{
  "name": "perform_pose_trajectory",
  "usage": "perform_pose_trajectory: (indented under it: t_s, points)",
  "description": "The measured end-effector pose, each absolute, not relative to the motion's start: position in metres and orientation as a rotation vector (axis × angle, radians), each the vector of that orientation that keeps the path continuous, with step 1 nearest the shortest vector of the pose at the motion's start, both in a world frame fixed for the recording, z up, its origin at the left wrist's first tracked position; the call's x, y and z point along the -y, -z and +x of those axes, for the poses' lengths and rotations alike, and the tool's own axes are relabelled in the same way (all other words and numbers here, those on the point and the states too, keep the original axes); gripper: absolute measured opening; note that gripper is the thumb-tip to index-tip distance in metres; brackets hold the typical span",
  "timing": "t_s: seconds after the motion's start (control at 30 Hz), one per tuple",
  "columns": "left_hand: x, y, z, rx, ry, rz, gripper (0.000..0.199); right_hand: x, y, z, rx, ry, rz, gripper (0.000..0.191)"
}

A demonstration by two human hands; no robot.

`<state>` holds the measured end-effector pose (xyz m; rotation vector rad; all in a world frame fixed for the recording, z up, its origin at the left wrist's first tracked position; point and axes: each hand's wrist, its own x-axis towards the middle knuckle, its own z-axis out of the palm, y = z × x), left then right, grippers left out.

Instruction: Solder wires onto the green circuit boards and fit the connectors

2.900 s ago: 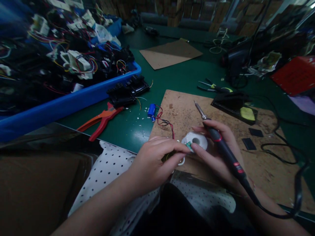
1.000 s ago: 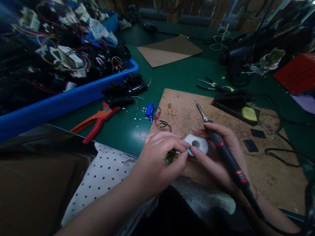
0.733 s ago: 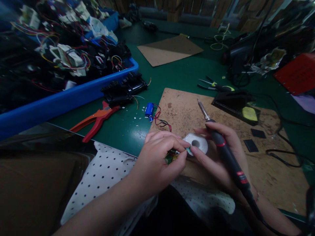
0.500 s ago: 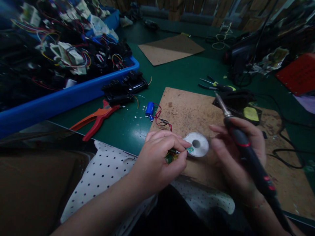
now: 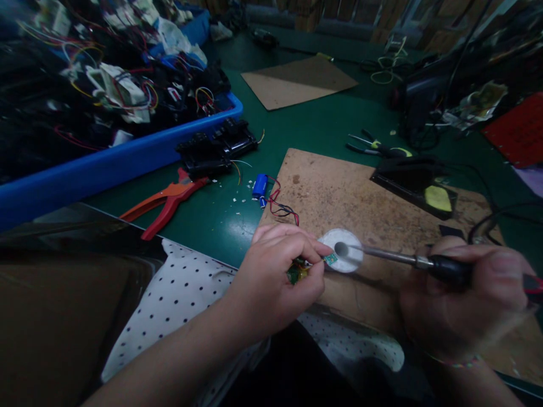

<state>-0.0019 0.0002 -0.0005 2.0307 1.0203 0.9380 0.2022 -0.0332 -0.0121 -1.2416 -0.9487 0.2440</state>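
Note:
My left hand [image 5: 284, 271] pinches a small green circuit board [image 5: 331, 259] between thumb and forefinger, at the left edge of a white solder spool [image 5: 350, 261]. More green and yellow parts [image 5: 297, 272] show under its fingers, partly hidden. In my right hand [image 5: 470, 305], closed round its dark handle, is a soldering iron [image 5: 390, 255]. Its metal shaft points left, and the tip lies over the spool near the hole, a little right of the board. Whether the tip touches anything I cannot tell. Left of the spool lies a blue cylindrical component [image 5: 260, 185] with red and black wires.
A stained brown board [image 5: 322, 186] lies on the green table. Red-handled pliers [image 5: 169, 200] and black plastic parts [image 5: 216, 148] are near a full blue bin [image 5: 127, 161]. Behind my right hand stand an iron holder with yellow sponge [image 5: 439, 199] and small pliers [image 5: 377, 147].
My right hand has turned the soldering iron from pointing up and away to pointing left, bringing its tip over the spool. The left hand has barely moved.

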Motion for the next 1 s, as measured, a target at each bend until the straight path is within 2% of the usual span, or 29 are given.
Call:
perform_pose_trajectory:
  t_s: [0.13,0.47,1.0]
  points:
    - [-0.0011,-0.0009,-0.0011,-1.014,-0.939,2.011,0.019,0.0329,0.0071,0.1973,0.909,-0.248,-1.211,0.020]
    - [-0.0005,-0.0010,-0.0019,-1.027,-0.921,2.014,0.018,0.0371,0.0105,0.2001,1.056,-0.218,-1.350,0.027]
    - [0.0000,0.0013,-0.0017,-1.031,-0.917,2.019,0.018,0.0384,0.0109,0.2006,1.077,-0.296,-1.382,0.022]
